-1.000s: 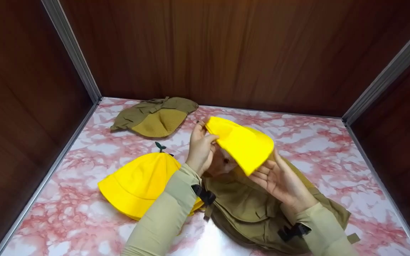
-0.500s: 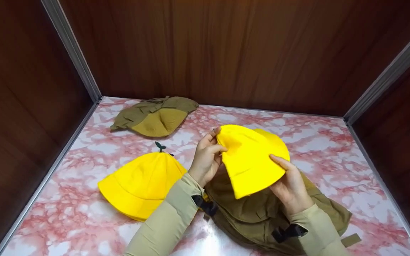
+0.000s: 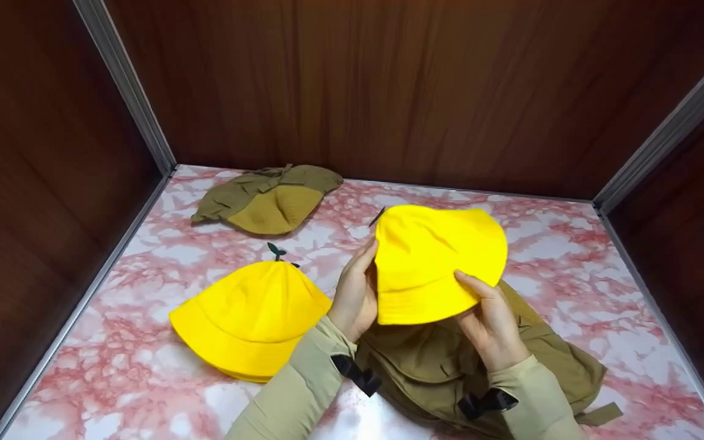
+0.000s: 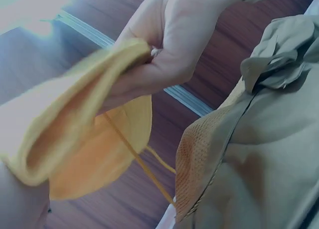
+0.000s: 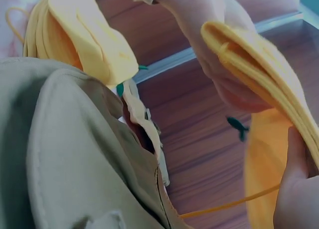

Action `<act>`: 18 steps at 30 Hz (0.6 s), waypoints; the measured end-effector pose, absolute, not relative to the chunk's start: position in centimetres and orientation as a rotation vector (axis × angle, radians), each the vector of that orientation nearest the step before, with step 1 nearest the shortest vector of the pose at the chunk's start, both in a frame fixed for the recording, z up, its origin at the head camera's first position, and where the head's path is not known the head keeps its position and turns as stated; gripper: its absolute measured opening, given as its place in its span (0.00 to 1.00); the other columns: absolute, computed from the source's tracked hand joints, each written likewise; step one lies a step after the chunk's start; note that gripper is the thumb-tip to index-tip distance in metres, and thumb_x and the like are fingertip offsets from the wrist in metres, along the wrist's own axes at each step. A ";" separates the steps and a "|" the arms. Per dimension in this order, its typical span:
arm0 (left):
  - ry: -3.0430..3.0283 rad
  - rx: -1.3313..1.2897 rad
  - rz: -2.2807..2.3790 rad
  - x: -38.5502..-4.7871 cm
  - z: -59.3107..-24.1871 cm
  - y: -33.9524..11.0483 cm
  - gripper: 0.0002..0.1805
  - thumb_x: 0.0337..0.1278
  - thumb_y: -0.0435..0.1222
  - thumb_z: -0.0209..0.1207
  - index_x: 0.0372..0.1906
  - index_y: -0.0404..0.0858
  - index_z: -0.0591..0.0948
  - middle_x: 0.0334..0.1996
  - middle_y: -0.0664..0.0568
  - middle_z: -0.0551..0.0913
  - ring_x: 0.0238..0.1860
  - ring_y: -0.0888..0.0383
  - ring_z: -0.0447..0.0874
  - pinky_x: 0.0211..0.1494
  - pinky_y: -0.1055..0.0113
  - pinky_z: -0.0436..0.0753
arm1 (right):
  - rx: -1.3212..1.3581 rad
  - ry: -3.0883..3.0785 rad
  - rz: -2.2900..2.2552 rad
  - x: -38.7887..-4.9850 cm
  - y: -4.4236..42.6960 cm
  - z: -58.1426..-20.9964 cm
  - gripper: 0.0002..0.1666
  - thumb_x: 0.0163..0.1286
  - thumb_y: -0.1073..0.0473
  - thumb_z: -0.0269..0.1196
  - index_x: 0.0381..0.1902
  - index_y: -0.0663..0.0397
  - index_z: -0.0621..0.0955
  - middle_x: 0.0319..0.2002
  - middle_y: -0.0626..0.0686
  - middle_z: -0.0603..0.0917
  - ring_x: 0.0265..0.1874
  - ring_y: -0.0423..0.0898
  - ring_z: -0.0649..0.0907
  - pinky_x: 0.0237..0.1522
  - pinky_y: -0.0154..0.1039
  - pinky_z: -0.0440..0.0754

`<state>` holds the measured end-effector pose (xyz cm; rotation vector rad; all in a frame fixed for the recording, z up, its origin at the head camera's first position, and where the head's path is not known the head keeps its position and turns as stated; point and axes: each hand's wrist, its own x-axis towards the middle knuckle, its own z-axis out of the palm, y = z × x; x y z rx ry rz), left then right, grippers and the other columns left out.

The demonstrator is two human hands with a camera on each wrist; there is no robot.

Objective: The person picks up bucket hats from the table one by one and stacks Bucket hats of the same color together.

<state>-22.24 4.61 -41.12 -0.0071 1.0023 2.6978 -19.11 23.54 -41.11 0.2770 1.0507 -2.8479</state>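
A yellow bucket hat (image 3: 440, 263) is held up in both hands, its brim toward me. My left hand (image 3: 355, 296) holds it at the left side; the thumb is hidden in the head view. My right hand (image 3: 492, 324) grips the brim at the lower right, thumb on the outside and fingers underneath. A yellow cord (image 4: 134, 156) hangs below this hat, and a green sprout (image 5: 238, 127) stands out from it in the right wrist view. A second yellow bucket hat (image 3: 254, 321), topped with a green sprout, rests on the table to the left.
Below the hands lies a large khaki cloth item (image 3: 560, 360) with a mustard mesh panel; its kind is unclear. A smaller crumpled khaki piece (image 3: 266, 198) sits at the back left. Dark wooden walls (image 3: 352, 91) bound the pink marbled tabletop (image 3: 101, 360).
The held hat has turned from a narrow folded side view to a fuller front view. The right thumb has come onto its outside, and the left fingertips have left its upper edge.
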 end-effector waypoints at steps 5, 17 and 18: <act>0.941 0.083 2.621 -21.5 -41.6 4.5 0.29 0.76 0.49 0.44 0.76 0.45 0.60 0.75 0.56 0.62 0.75 0.57 0.57 0.79 0.60 0.54 | 0.296 1.022 -2.899 -19.1 23.3 -41.3 0.11 0.75 0.71 0.50 0.51 0.58 0.72 0.47 0.52 0.80 0.47 0.45 0.83 0.52 0.39 0.84; 0.767 0.270 2.615 -20.2 -43.7 3.9 0.29 0.79 0.47 0.36 0.74 0.35 0.61 0.61 0.52 0.77 0.61 0.58 0.75 0.65 0.65 0.74 | 0.337 0.720 -3.070 -18.3 22.3 -42.5 0.12 0.73 0.75 0.50 0.46 0.61 0.77 0.45 0.53 0.81 0.45 0.46 0.83 0.49 0.38 0.84; 0.740 0.264 2.644 -20.0 -43.8 4.2 0.29 0.79 0.46 0.37 0.75 0.35 0.61 0.61 0.53 0.76 0.61 0.58 0.74 0.67 0.65 0.72 | 0.345 0.688 -3.085 -18.2 22.1 -42.5 0.12 0.72 0.76 0.50 0.47 0.61 0.77 0.45 0.53 0.81 0.45 0.46 0.83 0.49 0.38 0.84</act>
